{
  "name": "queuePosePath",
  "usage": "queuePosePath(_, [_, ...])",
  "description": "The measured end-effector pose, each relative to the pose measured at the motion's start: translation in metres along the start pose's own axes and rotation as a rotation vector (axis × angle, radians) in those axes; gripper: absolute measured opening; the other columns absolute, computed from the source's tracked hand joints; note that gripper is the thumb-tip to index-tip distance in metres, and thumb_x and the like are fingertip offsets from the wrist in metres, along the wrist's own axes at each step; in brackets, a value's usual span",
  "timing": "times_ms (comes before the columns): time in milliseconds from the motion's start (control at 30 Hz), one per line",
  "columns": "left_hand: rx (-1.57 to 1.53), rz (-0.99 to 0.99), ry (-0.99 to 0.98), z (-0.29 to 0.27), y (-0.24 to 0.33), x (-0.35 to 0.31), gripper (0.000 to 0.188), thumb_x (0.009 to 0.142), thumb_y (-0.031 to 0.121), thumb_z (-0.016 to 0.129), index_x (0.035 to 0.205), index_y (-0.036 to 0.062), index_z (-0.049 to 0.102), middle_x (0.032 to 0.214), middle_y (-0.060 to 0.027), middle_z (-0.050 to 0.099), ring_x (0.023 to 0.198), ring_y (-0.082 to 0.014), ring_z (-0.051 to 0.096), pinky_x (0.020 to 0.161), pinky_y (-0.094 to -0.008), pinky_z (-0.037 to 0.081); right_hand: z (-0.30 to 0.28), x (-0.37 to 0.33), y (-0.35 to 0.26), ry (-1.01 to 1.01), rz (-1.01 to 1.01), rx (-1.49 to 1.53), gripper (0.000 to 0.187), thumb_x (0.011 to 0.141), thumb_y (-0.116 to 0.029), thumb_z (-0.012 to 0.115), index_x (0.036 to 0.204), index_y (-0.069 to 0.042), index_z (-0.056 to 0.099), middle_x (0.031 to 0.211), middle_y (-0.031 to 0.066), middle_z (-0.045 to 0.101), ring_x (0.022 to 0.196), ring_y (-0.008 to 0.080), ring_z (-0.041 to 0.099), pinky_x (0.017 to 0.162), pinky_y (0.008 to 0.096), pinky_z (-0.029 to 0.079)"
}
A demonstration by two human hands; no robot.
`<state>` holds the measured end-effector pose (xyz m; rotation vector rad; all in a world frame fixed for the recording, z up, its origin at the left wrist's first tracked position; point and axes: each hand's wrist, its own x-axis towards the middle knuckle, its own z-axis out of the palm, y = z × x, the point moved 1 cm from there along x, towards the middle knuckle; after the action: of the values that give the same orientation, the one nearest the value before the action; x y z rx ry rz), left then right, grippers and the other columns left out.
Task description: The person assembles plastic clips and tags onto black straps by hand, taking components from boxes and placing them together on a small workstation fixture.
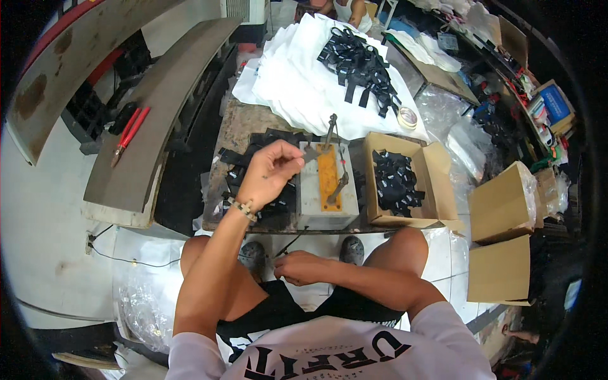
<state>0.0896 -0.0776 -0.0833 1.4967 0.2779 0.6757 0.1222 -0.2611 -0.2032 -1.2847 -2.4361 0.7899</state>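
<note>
My left hand (pixel 269 174) is raised at the left side of a grey box-shaped device (pixel 310 199). Its thumb and forefinger are pinched together; whatever they hold, if anything, is too small to make out. The device has an orange top plate (pixel 329 180) and a dark metal arm (pixel 340 188) over it. Black fabric strips (pixel 237 158) lie in a pile on the table, partly behind my left hand. Low over my lap, my right hand (pixel 296 267) is closed, its fingers curled in and any contents hidden. A dark cable (pixel 292 242) hangs from the device close to that hand.
Right of the device stands an open cardboard box (pixel 405 215) with small black pieces (pixel 398 183). White sheets (pixel 285 69) carry black straps (pixel 361 63) and a tape roll (pixel 407 118). Red-handled pliers (pixel 132 134) lie on the left bench. Empty-looking cartons (pixel 500 269) stand at right.
</note>
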Motion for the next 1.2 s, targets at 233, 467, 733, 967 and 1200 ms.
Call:
queuePosePath(233, [-0.185,-0.059,0.070,0.020,0.004,0.001,0.009,0.091,0.005,0.068,0.099,0.0035,0.064,0.089,-0.0014,0.067,0.077,-0.0077,0.062,0.067,-0.0223,0.048,-0.001,0.003,-0.002,-0.029,-0.019,-0.009,0.013,0.077,-0.005,0.061,0.090,-0.003,0.064,0.092,0.0135,0.061,0.084,0.0366,0.064,0.072,0.0479,0.052])
queuePosePath(467, [-0.024,0.073,0.105,0.041,-0.004,0.035,0.007,0.088,0.003,0.070,0.094,0.0005,0.066,0.084,-0.0003,0.065,0.077,-0.0060,0.057,0.071,-0.0225,0.047,0.000,-0.007,-0.002,-0.047,0.026,-0.043,0.014,0.078,-0.005,0.062,0.092,-0.003,0.063,0.092,0.0129,0.060,0.087,0.0365,0.064,0.073,0.0474,0.052])
queuePosePath(733, [0.114,0.196,0.132,0.046,-0.008,0.035,0.007,0.087,0.003,0.069,0.088,-0.0008,0.063,0.078,-0.0011,0.062,0.072,-0.0076,0.054,0.067,-0.0261,0.046,-0.026,-0.016,-0.003,0.144,0.010,-0.027,0.014,0.078,-0.006,0.062,0.091,-0.004,0.064,0.091,0.0133,0.060,0.086,0.0367,0.064,0.073,0.0475,0.052])
queuePosePath(967, [0.626,0.494,0.160,0.067,0.030,-0.003,0.006,0.083,-0.001,0.068,0.088,-0.0025,0.066,0.083,-0.0152,0.068,0.074,-0.0255,0.067,0.070,-0.0320,0.051,-0.045,-0.024,-0.003,0.167,0.080,-0.080,0.014,0.075,-0.009,0.063,0.088,-0.005,0.062,0.091,0.0132,0.060,0.086,0.0367,0.065,0.072,0.0478,0.052])
queuePosePath(1200, [0.746,0.431,0.244,0.062,0.036,0.018,0.008,0.084,0.004,0.070,0.088,-0.0032,0.069,0.083,-0.0156,0.070,0.074,-0.0225,0.069,0.068,-0.0317,0.052,-0.063,-0.021,-0.007,0.321,-0.042,-0.147,0.019,0.074,-0.012,0.063,0.093,-0.006,0.062,0.089,0.0116,0.058,0.086,0.0345,0.063,0.072,0.0465,0.051])
